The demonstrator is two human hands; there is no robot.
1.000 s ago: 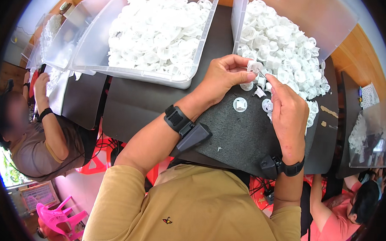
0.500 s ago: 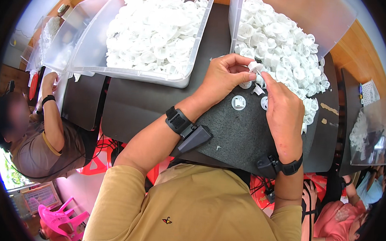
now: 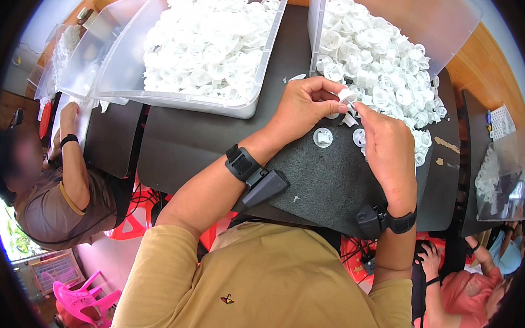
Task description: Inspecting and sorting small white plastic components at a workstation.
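Observation:
My left hand (image 3: 297,111) pinches a small white plastic part (image 3: 346,95) between thumb and fingers, above the black mat (image 3: 323,184). Close against that part, my right hand (image 3: 391,152) has its thumb and forefinger pressed together. A thin greyish sliver shows between its fingertips and the part; I cannot make out what it is. Below the hands lies a round white plastic part (image 3: 323,138) with a square middle. Another white piece (image 3: 349,120) rests just under my fingertips. Past both hands spreads a heap of similar white parts (image 3: 389,81).
The heap spills from a clear plastic bin (image 3: 314,37) lying on its side. A second clear bin (image 3: 189,103), full of white parts, stands on the dark table (image 3: 181,143) to the left. A person (image 3: 68,185) works at far left; another (image 3: 462,296) sits at lower right.
My right hand has shifted slightly right and down, its fingertips still by the part. The part in my left hand is turned a little. The view has moved slightly.

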